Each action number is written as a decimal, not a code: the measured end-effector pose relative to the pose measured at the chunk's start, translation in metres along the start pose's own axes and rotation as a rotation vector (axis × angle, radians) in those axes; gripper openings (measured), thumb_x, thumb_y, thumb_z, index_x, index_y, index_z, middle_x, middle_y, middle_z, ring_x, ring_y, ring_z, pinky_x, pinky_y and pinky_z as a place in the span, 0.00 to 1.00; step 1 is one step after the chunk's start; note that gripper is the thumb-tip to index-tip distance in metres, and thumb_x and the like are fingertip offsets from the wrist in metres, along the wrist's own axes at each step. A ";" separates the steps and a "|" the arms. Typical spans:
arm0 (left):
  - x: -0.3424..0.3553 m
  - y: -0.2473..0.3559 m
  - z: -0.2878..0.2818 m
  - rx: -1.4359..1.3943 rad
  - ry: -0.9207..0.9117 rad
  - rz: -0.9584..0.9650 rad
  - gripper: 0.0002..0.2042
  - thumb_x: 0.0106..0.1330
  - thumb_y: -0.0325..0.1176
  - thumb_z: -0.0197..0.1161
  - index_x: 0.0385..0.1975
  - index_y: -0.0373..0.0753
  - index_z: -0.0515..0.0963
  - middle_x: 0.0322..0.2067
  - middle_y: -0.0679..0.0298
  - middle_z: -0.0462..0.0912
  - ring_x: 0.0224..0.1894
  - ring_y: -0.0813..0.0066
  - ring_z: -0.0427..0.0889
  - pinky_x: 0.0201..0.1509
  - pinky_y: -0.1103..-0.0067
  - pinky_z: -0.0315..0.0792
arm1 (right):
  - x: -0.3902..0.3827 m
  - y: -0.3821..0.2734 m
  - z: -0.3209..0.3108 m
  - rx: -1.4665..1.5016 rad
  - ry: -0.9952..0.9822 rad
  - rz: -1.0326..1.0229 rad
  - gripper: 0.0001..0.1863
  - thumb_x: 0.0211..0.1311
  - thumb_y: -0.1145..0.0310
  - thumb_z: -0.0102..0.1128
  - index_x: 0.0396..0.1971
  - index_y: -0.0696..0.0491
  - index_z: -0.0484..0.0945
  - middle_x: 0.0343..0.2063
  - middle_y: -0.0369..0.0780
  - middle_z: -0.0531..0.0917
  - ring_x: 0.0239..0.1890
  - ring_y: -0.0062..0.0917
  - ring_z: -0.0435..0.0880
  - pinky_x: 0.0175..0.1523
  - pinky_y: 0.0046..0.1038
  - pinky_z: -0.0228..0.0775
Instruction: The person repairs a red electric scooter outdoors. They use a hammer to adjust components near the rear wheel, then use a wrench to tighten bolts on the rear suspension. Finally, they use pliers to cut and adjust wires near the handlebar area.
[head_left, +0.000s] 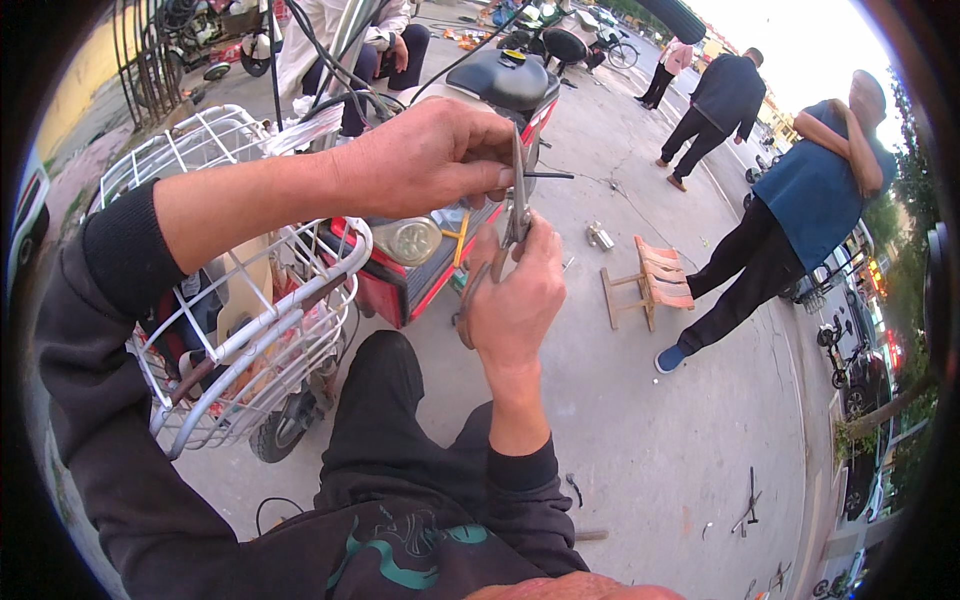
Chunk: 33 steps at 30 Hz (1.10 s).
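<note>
My left hand (425, 158) is closed, pinching a thin black cable (549, 176) whose short end sticks out to the right past the fingertips. My right hand (520, 295) is wrapped round the handles of a pair of metal scissors (519, 205), blades pointing up. The blades stand right at my left fingertips and cross the cable; whether they have cut into it cannot be seen. Behind and below my hands is a red and black scooter (383, 290) with a black seat (505, 80). A white wire basket (290, 330) stands under my left forearm.
A slatted folding stool (662, 280) stands on the pavement to the right, beside a standing person in a blue top (820, 200). Small metal parts (600, 236) and a dark tool (747, 505) lie on the ground. Other people are farther off; one sits beyond the scooter (395, 40).
</note>
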<state>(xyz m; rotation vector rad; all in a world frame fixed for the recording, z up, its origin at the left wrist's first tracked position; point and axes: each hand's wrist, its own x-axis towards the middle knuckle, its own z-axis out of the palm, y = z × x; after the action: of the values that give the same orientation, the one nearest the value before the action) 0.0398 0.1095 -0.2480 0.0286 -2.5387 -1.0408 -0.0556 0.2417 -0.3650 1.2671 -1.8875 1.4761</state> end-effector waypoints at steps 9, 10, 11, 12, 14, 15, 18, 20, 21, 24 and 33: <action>0.005 0.001 -0.005 0.002 -0.004 -0.057 0.07 0.74 0.27 0.59 0.44 0.31 0.80 0.32 0.66 0.85 0.33 0.84 0.81 0.41 0.82 0.78 | 0.012 0.012 0.000 0.027 -0.045 -0.052 0.21 0.64 0.66 0.66 0.52 0.61 0.74 0.34 0.49 0.78 0.33 0.47 0.80 0.39 0.43 0.71; 0.006 -0.002 -0.004 -0.004 0.006 -0.064 0.07 0.74 0.27 0.59 0.44 0.30 0.80 0.32 0.65 0.85 0.33 0.84 0.82 0.41 0.82 0.79 | 0.013 0.008 -0.005 0.096 -0.129 0.049 0.21 0.65 0.66 0.66 0.52 0.61 0.73 0.34 0.49 0.79 0.34 0.46 0.80 0.40 0.43 0.72; 0.005 -0.004 -0.005 -0.026 0.030 -0.061 0.08 0.73 0.27 0.60 0.44 0.29 0.81 0.33 0.63 0.86 0.33 0.82 0.84 0.41 0.82 0.80 | 0.016 -0.002 -0.010 0.173 -0.215 0.148 0.22 0.65 0.65 0.65 0.53 0.62 0.73 0.34 0.49 0.79 0.35 0.46 0.81 0.40 0.43 0.72; 0.003 -0.005 -0.005 -0.047 0.054 -0.059 0.09 0.72 0.27 0.60 0.43 0.28 0.81 0.33 0.61 0.88 0.33 0.80 0.86 0.42 0.81 0.81 | 0.017 -0.009 -0.013 0.251 -0.301 0.249 0.22 0.66 0.65 0.65 0.53 0.62 0.73 0.34 0.49 0.79 0.35 0.46 0.81 0.41 0.43 0.72; 0.004 -0.006 -0.005 -0.083 0.071 -0.050 0.10 0.70 0.27 0.61 0.43 0.26 0.81 0.34 0.58 0.89 0.34 0.78 0.88 0.43 0.80 0.82 | 0.015 -0.013 -0.013 0.329 -0.279 0.257 0.22 0.67 0.64 0.64 0.54 0.62 0.73 0.35 0.50 0.80 0.36 0.46 0.82 0.41 0.43 0.72; 0.005 -0.006 -0.004 -0.095 0.066 -0.049 0.10 0.69 0.27 0.62 0.43 0.26 0.81 0.34 0.57 0.89 0.35 0.77 0.89 0.43 0.80 0.82 | 0.014 -0.014 -0.012 0.367 -0.268 0.263 0.23 0.67 0.63 0.64 0.54 0.62 0.73 0.36 0.50 0.80 0.37 0.47 0.82 0.42 0.43 0.73; 0.005 -0.005 -0.007 -0.069 0.065 -0.041 0.09 0.67 0.25 0.64 0.42 0.26 0.82 0.34 0.57 0.89 0.37 0.76 0.90 0.44 0.79 0.82 | 0.009 -0.010 -0.004 0.140 -0.142 0.142 0.23 0.67 0.63 0.64 0.55 0.62 0.73 0.37 0.51 0.80 0.38 0.48 0.82 0.43 0.43 0.72; 0.004 -0.007 -0.006 -0.047 0.074 -0.044 0.08 0.66 0.25 0.65 0.41 0.27 0.83 0.34 0.57 0.90 0.37 0.75 0.90 0.44 0.79 0.82 | 0.008 -0.008 -0.004 0.103 -0.140 0.114 0.23 0.67 0.64 0.65 0.55 0.62 0.73 0.37 0.51 0.80 0.38 0.49 0.82 0.43 0.43 0.72; 0.004 -0.007 -0.006 -0.031 0.079 -0.051 0.08 0.66 0.25 0.65 0.40 0.27 0.83 0.34 0.57 0.90 0.37 0.75 0.90 0.44 0.79 0.82 | 0.007 -0.008 -0.005 0.085 -0.139 0.100 0.23 0.66 0.64 0.65 0.55 0.62 0.73 0.37 0.52 0.80 0.39 0.49 0.82 0.44 0.44 0.72; 0.002 -0.008 -0.004 -0.006 0.090 -0.050 0.08 0.66 0.25 0.66 0.39 0.27 0.83 0.33 0.57 0.90 0.37 0.76 0.90 0.44 0.79 0.82 | 0.005 -0.011 -0.008 0.079 -0.205 0.142 0.22 0.65 0.64 0.65 0.54 0.62 0.73 0.37 0.52 0.80 0.38 0.51 0.82 0.43 0.45 0.73; 0.004 -0.004 0.000 0.010 0.089 0.017 0.07 0.69 0.26 0.64 0.40 0.28 0.83 0.31 0.60 0.88 0.33 0.79 0.87 0.42 0.80 0.82 | 0.006 -0.008 -0.008 0.008 -0.102 0.098 0.19 0.63 0.65 0.66 0.48 0.60 0.75 0.35 0.51 0.79 0.36 0.51 0.82 0.39 0.45 0.72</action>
<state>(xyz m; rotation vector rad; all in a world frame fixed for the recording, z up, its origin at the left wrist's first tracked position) 0.0351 0.1064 -0.2492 0.0549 -2.4601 -0.9974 -0.0535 0.2468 -0.3536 1.2934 -2.0378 1.4943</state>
